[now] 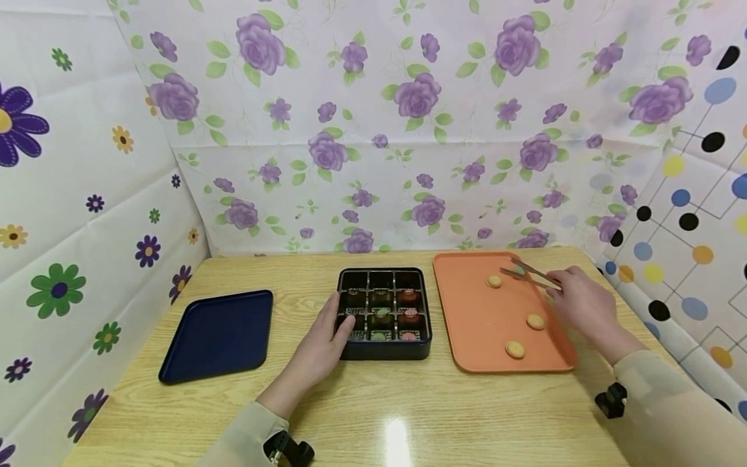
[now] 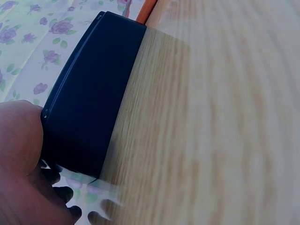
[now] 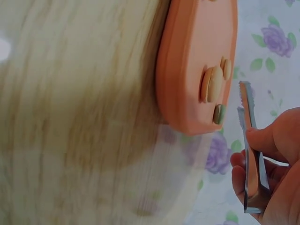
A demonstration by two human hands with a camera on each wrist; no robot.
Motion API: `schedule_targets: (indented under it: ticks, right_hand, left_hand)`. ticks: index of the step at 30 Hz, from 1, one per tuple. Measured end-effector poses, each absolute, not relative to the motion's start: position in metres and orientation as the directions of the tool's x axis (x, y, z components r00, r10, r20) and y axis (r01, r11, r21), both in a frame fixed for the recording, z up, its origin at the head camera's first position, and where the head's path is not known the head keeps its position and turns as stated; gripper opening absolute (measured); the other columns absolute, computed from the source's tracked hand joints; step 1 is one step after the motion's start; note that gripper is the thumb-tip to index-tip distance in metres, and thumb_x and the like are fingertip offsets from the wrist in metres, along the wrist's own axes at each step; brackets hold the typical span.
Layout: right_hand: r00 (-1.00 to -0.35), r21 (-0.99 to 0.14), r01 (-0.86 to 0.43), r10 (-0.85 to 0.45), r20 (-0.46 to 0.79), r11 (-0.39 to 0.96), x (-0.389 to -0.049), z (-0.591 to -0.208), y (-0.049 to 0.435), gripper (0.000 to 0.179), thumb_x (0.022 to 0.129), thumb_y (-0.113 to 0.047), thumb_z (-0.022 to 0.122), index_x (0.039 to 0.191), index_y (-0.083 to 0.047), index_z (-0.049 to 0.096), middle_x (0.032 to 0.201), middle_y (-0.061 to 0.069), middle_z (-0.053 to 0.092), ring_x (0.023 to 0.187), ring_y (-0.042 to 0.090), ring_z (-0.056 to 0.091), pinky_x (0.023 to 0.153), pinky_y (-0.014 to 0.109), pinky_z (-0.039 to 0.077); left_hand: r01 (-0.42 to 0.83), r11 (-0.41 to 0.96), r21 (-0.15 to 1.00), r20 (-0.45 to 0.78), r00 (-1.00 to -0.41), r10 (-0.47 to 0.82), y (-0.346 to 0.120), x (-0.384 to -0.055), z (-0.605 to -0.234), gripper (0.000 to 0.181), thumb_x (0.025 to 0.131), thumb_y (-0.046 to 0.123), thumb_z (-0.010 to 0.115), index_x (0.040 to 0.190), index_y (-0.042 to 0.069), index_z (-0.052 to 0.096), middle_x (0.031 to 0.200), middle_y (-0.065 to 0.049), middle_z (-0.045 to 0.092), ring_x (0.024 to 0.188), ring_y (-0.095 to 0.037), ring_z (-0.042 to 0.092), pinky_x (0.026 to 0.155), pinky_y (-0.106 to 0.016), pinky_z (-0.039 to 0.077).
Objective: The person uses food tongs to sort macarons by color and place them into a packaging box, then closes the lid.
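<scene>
My left hand holds the dark box at its left side, with the thumb over the rim and the fingers along the outer wall. Green macarons sit in the box's middle column and pink macarons in its right column. My right hand grips metal tongs, their arms apart, over the far right of the orange tray. A green macaron lies near the tong tips. Also on this tray are yellow macarons. I cannot see anything held between the tong tips.
A dark blue tray stands to the left on the wooden table. Flowered cloth hangs behind the table's back edge. Patterned cloths stand at both sides, the dotted one close to my right arm.
</scene>
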State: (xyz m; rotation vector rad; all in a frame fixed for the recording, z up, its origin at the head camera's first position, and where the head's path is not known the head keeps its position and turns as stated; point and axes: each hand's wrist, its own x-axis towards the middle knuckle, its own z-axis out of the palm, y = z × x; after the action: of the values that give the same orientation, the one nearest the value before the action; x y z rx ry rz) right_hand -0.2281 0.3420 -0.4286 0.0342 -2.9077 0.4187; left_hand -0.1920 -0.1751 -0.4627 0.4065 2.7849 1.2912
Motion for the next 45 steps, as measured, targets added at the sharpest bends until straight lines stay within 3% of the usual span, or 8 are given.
schedule_targets:
  ticks: [34, 45]
  right_hand:
    - [-0.980, -0.245, -0.042, 0.008, 0.201, 0.969, -0.232, -0.441, 0.359, 0.033, 0.106, -0.014, 0.073, 0.133, 0.005, 0.072, 0.116, 0.033, 0.063, 0.084, 0.043, 0.068, 0.060, 0.058, 0.055]
    - [-0.981, -0.237, -0.050, -0.003, 0.195, 0.970, -0.230, -0.439, 0.356, 0.031, 0.106, -0.012, 0.073, 0.131, 0.005, 0.073, 0.113, 0.031, 0.063, 0.078, 0.038, 0.067, 0.057, 0.053, 0.054]
  left_hand:
    - [0.214, 0.632, 0.745, 0.068, -0.966, 0.248, -0.174, -0.191, -0.461, 0.078, 0.121, 0.049, 0.041, 0.179, 0.013, 0.004, 0.185, -0.015, 0.006, 0.169, -0.037, 0.009, 0.133, -0.064, 0.016]
    - [0.212, 0.631, 0.746, 0.065, -0.966, 0.248, -0.175, -0.191, -0.461, 0.078, 0.121, 0.048, 0.042, 0.179, 0.014, 0.003, 0.185, -0.014, 0.006, 0.169, -0.037, 0.008, 0.133, -0.064, 0.015]
